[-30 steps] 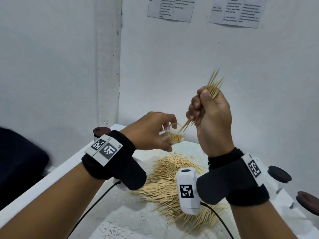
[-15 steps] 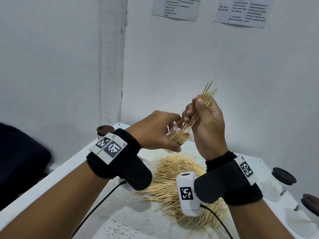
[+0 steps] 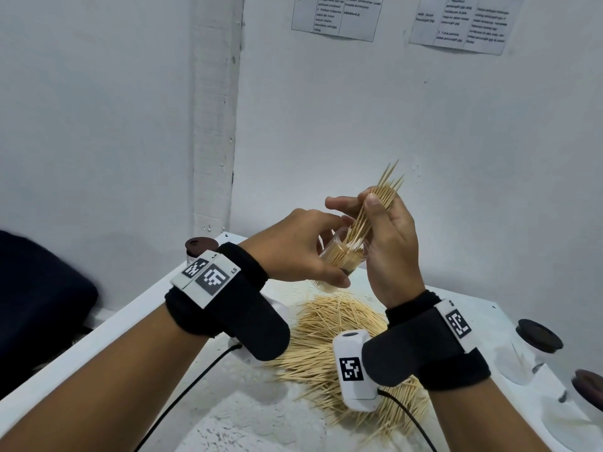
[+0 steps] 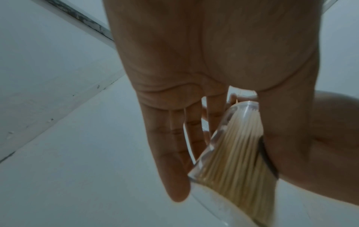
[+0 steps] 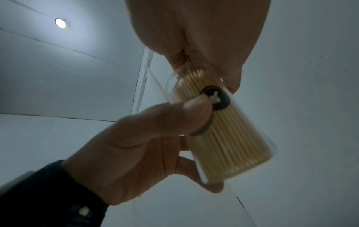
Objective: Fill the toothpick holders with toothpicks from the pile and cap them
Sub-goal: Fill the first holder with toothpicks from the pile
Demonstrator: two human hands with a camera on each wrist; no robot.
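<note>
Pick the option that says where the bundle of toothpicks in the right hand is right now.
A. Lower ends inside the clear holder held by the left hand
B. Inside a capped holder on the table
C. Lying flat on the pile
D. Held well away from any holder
A: the right hand pinches the bundle, whose lower ends sit inside the open holder that the left hand grips above the pile.

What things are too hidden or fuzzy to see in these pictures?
- Head view: the words on the wall papers are too small and blurred to read.
- Head view: the right hand covers the middle of the toothpick bundle.
- Head view: the wrist cameras and arms hide part of the toothpick pile.
- Left wrist view: the left hand hides most of the clear holder; its mouth is not visible.
- Right wrist view: the holder is motion-blurred.
</note>
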